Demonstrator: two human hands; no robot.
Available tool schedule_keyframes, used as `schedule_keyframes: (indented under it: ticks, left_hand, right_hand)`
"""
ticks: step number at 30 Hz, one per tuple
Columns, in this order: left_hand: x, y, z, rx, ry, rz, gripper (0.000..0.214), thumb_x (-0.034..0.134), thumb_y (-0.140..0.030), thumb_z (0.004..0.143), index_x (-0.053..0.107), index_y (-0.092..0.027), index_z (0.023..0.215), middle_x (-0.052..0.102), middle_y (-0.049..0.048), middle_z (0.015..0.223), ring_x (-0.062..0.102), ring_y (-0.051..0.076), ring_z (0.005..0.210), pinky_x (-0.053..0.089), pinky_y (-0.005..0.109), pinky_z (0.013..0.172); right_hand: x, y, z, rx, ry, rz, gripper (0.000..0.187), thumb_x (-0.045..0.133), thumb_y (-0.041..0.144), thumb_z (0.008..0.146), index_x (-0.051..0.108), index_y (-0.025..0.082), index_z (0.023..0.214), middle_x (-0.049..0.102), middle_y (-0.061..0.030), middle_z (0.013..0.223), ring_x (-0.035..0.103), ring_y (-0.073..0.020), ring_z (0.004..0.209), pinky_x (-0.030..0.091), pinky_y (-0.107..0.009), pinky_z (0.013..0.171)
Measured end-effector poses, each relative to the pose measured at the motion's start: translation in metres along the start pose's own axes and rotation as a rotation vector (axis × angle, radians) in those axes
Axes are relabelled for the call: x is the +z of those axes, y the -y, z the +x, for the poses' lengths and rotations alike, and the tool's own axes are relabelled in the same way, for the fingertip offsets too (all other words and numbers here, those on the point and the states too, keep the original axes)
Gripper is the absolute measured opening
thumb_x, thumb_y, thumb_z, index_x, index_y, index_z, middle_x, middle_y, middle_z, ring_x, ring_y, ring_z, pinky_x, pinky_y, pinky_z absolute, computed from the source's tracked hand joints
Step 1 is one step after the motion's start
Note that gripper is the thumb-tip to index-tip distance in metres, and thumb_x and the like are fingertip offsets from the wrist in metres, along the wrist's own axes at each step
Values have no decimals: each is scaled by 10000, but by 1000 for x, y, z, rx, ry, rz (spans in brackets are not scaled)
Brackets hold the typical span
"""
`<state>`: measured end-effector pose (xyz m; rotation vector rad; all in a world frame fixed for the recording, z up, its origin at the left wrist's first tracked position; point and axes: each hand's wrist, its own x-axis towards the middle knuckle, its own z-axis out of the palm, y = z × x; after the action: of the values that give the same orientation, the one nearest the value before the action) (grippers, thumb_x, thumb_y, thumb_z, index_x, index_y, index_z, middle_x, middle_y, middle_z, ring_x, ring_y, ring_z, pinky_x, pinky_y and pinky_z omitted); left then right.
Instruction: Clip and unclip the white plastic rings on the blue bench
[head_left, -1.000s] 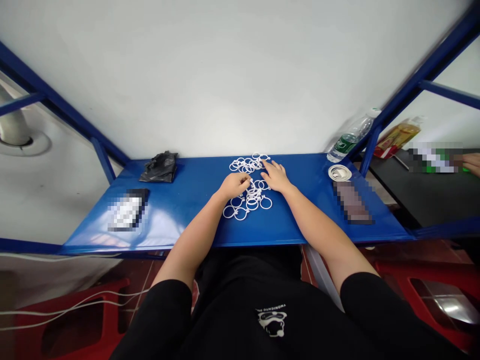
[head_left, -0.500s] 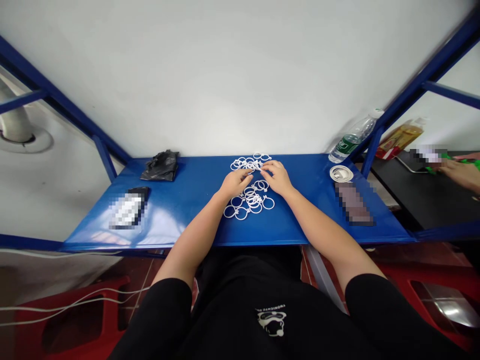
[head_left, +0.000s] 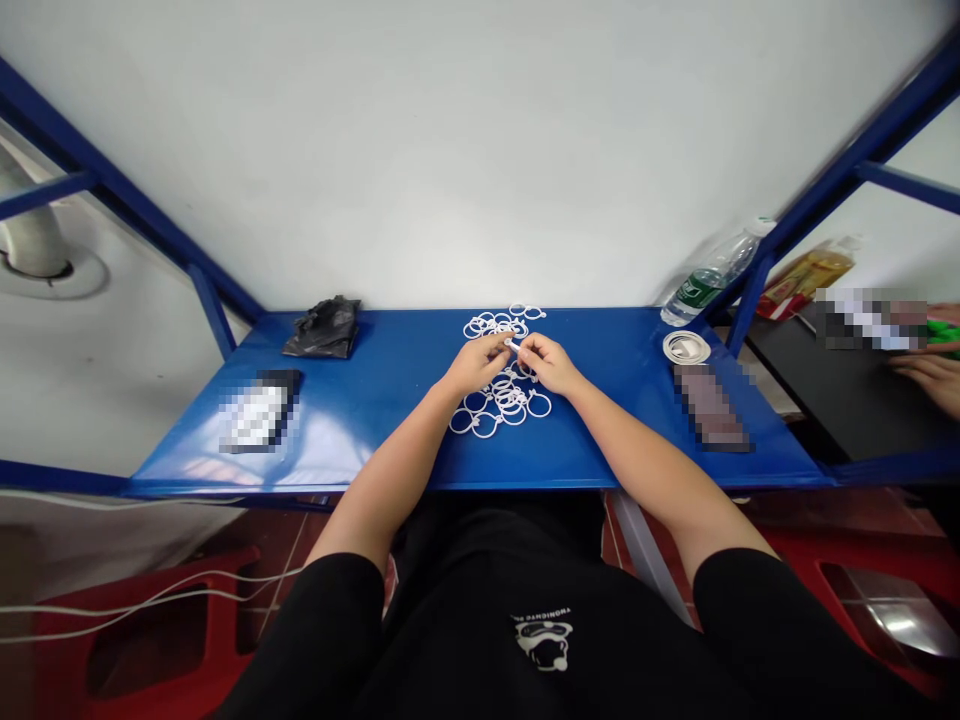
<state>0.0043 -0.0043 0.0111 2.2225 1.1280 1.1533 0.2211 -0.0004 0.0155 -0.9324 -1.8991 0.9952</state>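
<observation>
The left fingertips [head_left: 503, 342] are pinched together on a short white tab of a white plastic ring [head_left: 513, 343], and the right fingertips [head_left: 522, 346] are bunched against the same piece from the other side, so the two hands nearly meet. A moment earlier the left hand [head_left: 476, 364] and right hand [head_left: 548, 364] lay apart and flatter on the rings; now both are raised and drawn together.

Under the hands lies a loose pile of interlinked white rings [head_left: 502, 400], with a second tangle [head_left: 495, 324] just beyond it, near the back edge of the blue metal table [head_left: 375, 450]. The wrists and forearms rest over the front part of the tabletop.

Well to the left sit a crumpled black plastic bag [head_left: 322, 329] and a pixelated flat object [head_left: 259, 413]. Well to the right are a coil of white cable [head_left: 686, 347] and a long pixelated object [head_left: 711, 408]. A clear water bottle [head_left: 709, 285] with a green label lies tilted at the back corner; its writing is too small to read.

Beyond the blue frame upright [head_left: 750, 290], a co-worker's hands [head_left: 926, 380] work near something bright green [head_left: 945, 335] on a black table [head_left: 825, 400]. The mirrored print on the black shirt [head_left: 541, 640] cannot be read.
</observation>
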Motion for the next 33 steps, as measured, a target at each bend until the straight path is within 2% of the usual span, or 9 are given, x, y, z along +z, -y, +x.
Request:
schedule_keyframes:
  ticks: [3,7,12,18,25,33]
  left_hand:
    - [0,-2,0,-10,-24,-24,281,605,-280,988,759,-183,1202,779,28,878,676,143,707,544,268,711]
    - [-1,-6,0,-22,-19,-29,200,596,-241,943,759,-186,1046,739,4,807,645,138,691,503,254,681]
    - [-4,-8,1,-14,34,-18,172,506,-174,867,678,-185,860,709,4,804,631,154,732,491,274,715]
    - [-5,-5,0,-4,53,-86,202,440,-182,860,640,-191,839,687,7,796,618,169,749,475,297,736]
    - [0,-6,1,-144,64,-216,170,444,-197,849,603,-200,786,660,3,743,606,175,740,487,289,720]
    - [4,3,0,-122,37,-236,217,421,-164,899,627,-190,837,661,0,750,631,155,710,513,282,719]
  right_hand:
    - [-1,-3,2,26,-7,130,478,573,721,946,551,246,895,713,-32,870,636,-178,714,524,-325,695]
    - [1,-5,6,54,-11,170,528,581,775,916,546,248,902,724,-35,887,644,-178,726,536,-333,721]
    - [4,-4,4,12,35,100,431,563,661,983,598,236,921,747,-35,883,659,-187,780,527,-327,753]
    - [6,3,-2,-46,19,-43,292,559,484,1028,669,225,951,774,-18,892,634,-165,727,481,-301,727]
    - [5,7,0,-87,-30,-44,297,579,491,1024,696,230,945,785,-23,895,667,-189,783,502,-309,742]
    - [4,9,0,-189,-24,-166,229,567,386,1029,696,231,920,764,-33,911,679,-205,854,523,-348,844]
